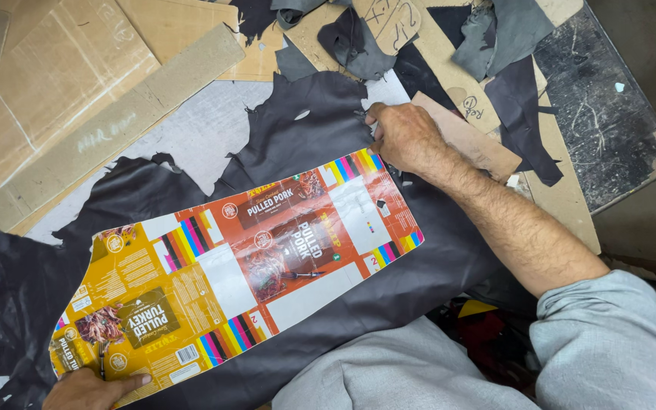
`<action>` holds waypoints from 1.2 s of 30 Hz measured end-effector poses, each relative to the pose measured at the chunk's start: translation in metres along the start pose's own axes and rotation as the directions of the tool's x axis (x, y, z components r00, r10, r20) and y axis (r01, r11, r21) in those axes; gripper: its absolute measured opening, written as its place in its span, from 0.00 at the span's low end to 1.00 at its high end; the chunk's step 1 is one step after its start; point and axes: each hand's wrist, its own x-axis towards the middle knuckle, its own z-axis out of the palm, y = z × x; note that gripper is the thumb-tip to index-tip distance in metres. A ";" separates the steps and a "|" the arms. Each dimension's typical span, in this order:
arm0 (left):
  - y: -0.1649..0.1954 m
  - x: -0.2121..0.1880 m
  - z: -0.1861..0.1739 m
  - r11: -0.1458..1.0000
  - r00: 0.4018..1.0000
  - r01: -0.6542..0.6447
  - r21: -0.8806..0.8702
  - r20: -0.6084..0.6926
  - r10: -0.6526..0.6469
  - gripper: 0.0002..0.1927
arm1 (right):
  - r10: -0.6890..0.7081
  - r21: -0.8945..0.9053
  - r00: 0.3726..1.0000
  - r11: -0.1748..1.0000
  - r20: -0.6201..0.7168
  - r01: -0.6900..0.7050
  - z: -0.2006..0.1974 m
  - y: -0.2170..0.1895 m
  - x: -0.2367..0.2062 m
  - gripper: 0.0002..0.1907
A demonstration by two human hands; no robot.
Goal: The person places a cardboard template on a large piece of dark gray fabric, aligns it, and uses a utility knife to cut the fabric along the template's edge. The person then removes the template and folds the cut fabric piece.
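Note:
A long glossy printed card pattern (pixel 237 266), orange and red with colour bars, lies flat on a large sheet of black leather (pixel 305 129). My left hand (pixel 93 389) presses on the pattern's near left end, fingers flat. My right hand (pixel 404 137) rests at the pattern's far right end, fingers curled on the black leather's edge there. A small dark pen-like tool (pixel 301 274) lies on the pattern's middle.
Brown cardboard sheets (pixel 62 68) and a long cardboard strip (pixel 115 129) lie at the back left. Grey and black leather scraps (pixel 495 38) and cardboard templates (pixel 465 137) pile at the back right. A dark worn board (pixel 601 114) is at the right.

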 end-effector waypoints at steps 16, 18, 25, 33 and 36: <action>0.014 0.008 -0.018 0.935 0.995 0.047 -0.353 -0.062 -0.074 0.39 | 0.070 -0.032 0.987 0.997 0.141 -0.066 -0.022 -0.013 0.001 0.18; 0.021 0.011 -0.029 0.993 1.000 0.023 -0.118 -0.018 -0.025 0.37 | 0.104 -0.140 0.986 0.986 0.128 -0.086 -0.024 -0.016 0.000 0.26; 0.020 -0.016 -0.007 0.975 0.994 -0.102 0.195 -0.003 0.105 0.29 | 0.050 -0.208 0.994 0.978 0.094 -0.029 -0.015 -0.017 0.000 0.27; 0.024 -0.013 -0.001 0.996 0.998 0.012 0.086 0.060 -0.017 0.26 | -0.159 -0.181 0.968 0.976 -0.194 0.124 -0.027 -0.009 -0.053 0.13; 0.023 -0.013 -0.001 0.986 0.999 -0.028 0.163 0.034 0.023 0.25 | -0.106 -0.281 0.939 0.960 -0.328 0.010 -0.022 -0.011 -0.094 0.24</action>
